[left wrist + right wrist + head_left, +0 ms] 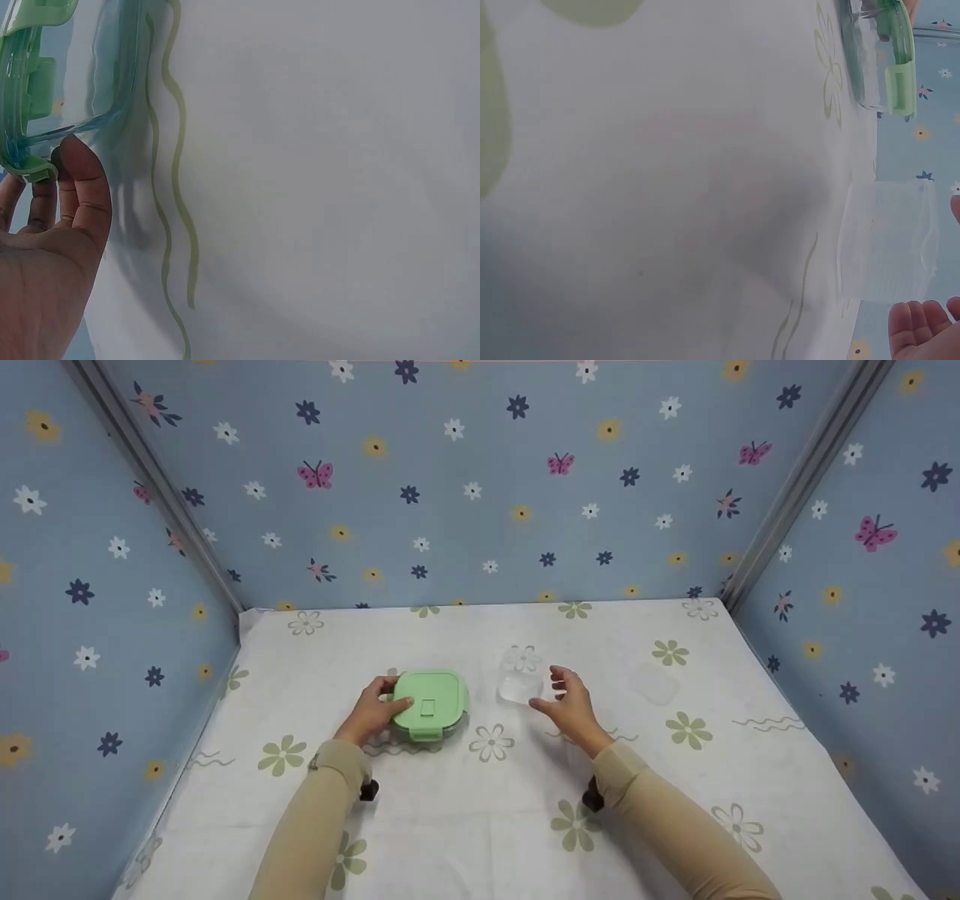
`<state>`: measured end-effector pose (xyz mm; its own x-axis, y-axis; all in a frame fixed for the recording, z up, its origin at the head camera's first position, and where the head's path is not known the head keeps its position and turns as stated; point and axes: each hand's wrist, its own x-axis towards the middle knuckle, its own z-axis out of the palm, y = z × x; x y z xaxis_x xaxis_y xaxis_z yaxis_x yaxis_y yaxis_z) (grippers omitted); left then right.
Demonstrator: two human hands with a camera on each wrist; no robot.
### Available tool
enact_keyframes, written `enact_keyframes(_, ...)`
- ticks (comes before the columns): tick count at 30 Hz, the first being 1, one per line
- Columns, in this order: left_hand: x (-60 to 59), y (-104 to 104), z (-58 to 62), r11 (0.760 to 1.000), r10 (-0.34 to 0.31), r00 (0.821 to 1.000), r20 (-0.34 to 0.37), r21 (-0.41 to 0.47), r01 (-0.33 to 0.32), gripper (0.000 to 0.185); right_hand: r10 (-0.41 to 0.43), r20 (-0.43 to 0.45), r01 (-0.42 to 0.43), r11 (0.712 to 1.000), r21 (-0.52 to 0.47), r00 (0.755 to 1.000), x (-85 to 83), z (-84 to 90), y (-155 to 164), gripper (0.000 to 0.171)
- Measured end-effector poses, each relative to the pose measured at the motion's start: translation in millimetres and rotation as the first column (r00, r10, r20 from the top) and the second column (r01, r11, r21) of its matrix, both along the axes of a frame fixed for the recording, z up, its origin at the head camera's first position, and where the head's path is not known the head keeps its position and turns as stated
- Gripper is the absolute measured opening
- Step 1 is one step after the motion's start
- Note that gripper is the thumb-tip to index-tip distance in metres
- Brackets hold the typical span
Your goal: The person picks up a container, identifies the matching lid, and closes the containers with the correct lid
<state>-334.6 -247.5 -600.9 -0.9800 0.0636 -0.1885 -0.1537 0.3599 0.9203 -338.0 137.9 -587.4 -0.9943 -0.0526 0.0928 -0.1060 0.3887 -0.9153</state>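
Note:
My left hand [369,712] grips the left side of a square glass food container with a light green clip lid [444,690], the thumb lying on top of the lid. In the left wrist view, fingertips meet the corner of the glass container [82,75] close to a green clip. To the right of it on the cloth is a small see-through plastic box [519,690]. My right hand [576,711] is beside this box, thumb and fingers spread apart. The right wrist view shows fingertips right at the edge of the plastic box [889,240].
A flat, clear lid-like piece [654,684] lies on the table to the right of the right hand. The white flowered cloth [465,840] covers the table. Blue patterned walls [465,457] enclose the back and both sides.

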Motion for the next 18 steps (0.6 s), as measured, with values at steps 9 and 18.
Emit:
enact_keyframes(9, 0.5, 0.6, -0.2, 1.0, 0.002, 1.0, 0.011, 0.011, -0.002, 0.064, 0.031, 0.041, -0.032, 0.999, 0.024, 0.999, -12.6, -4.7, 4.1, 0.086)
enact_keyframes(18, 1.2, 1.7, -0.3, 1.0, 0.014, 1.0, -0.004, -0.019, -0.014, 0.062, 0.078, 0.153, -0.086, 0.995, 0.048, 0.985, -27.0, -7.8, 7.8, 0.099)
